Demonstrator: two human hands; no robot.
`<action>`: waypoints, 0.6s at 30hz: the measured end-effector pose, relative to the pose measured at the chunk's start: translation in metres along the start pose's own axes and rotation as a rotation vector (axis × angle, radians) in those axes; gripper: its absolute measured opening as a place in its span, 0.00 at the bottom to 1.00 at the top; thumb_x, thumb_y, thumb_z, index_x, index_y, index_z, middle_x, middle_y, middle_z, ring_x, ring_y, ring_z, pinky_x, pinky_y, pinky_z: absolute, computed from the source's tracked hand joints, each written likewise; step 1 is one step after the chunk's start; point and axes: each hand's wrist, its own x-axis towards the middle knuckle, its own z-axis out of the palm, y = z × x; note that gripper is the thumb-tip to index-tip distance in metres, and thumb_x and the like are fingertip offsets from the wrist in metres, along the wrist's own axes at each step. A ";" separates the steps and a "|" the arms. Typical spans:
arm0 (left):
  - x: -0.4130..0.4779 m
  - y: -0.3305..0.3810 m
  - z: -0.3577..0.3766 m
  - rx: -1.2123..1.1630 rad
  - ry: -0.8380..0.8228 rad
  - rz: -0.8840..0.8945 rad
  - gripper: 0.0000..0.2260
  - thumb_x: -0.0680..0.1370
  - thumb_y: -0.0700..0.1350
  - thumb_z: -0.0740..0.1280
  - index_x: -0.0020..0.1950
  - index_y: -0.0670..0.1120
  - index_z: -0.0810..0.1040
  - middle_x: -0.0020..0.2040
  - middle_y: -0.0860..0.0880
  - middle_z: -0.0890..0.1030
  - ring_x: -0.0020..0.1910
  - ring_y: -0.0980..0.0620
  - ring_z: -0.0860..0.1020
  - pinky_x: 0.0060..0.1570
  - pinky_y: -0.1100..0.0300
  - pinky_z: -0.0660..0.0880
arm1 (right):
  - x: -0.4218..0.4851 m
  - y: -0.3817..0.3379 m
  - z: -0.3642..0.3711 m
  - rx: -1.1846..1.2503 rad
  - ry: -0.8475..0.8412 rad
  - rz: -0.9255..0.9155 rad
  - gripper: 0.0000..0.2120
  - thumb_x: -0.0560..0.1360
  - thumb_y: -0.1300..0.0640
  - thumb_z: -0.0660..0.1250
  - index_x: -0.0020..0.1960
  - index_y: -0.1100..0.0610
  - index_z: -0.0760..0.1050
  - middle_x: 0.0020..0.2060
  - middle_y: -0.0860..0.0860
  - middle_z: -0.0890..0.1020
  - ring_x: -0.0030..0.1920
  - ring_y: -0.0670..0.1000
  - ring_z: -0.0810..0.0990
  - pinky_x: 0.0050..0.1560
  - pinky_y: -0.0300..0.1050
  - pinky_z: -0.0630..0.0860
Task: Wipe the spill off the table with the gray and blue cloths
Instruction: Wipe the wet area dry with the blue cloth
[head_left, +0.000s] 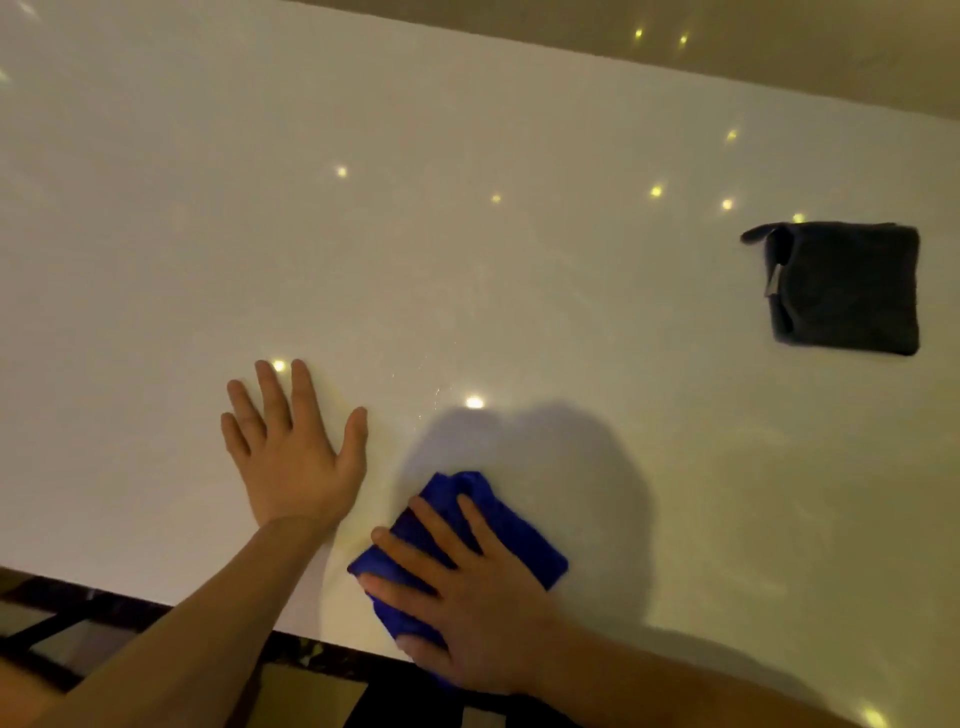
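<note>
A folded blue cloth lies on the glossy white table near its front edge. My right hand presses flat on top of that cloth, fingers spread over it. To its left my left hand rests palm down on the bare tabletop, fingers apart, holding nothing. A folded gray cloth lies by itself at the right of the table, far from both hands. Faint small droplets glisten on the surface just beyond the blue cloth.
The table's front edge runs diagonally under my forearms, with a dark patterned floor below it. The far edge crosses the top of the view. Ceiling lights reflect as bright spots on the tabletop.
</note>
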 end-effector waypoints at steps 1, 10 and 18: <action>-0.001 0.000 0.000 -0.006 0.001 0.001 0.37 0.78 0.70 0.44 0.82 0.52 0.44 0.83 0.45 0.43 0.81 0.41 0.39 0.78 0.40 0.42 | -0.001 0.008 -0.002 -0.015 -0.050 -0.157 0.30 0.83 0.37 0.52 0.82 0.44 0.54 0.83 0.50 0.55 0.83 0.64 0.45 0.77 0.68 0.32; 0.001 -0.002 0.001 -0.047 0.032 -0.023 0.36 0.78 0.71 0.44 0.82 0.55 0.45 0.83 0.50 0.43 0.81 0.44 0.38 0.78 0.43 0.41 | 0.158 0.203 -0.095 -0.090 0.151 0.485 0.30 0.79 0.31 0.47 0.81 0.34 0.52 0.84 0.49 0.53 0.82 0.67 0.46 0.77 0.73 0.41; -0.001 -0.002 -0.003 -0.149 0.072 -0.012 0.33 0.80 0.67 0.41 0.82 0.53 0.53 0.83 0.48 0.49 0.82 0.45 0.42 0.79 0.44 0.43 | 0.092 0.065 -0.040 -0.025 0.171 0.452 0.29 0.82 0.35 0.49 0.82 0.41 0.56 0.83 0.53 0.58 0.82 0.67 0.48 0.77 0.74 0.44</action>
